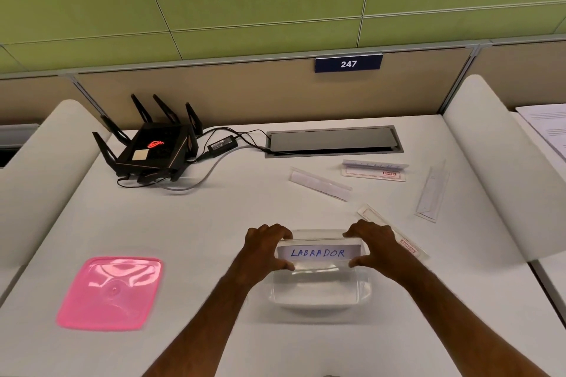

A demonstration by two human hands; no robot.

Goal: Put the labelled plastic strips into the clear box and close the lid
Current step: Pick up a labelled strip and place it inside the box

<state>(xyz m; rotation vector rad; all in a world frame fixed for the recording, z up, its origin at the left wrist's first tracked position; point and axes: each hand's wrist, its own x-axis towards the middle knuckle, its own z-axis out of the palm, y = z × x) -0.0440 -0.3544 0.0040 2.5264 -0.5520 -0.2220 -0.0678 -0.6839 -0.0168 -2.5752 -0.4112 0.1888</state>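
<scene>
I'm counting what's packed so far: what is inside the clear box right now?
Both hands, left hand and right hand, hold the LABRADOR strip over the clear box. The near half shows nothing inside; whatever lies beneath the strip and hands is hidden.

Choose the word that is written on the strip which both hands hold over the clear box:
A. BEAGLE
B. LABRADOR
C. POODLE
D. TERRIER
B: the strip held by the left hand and right hand over the clear box carries the handwritten blue word LABRADOR.
</scene>
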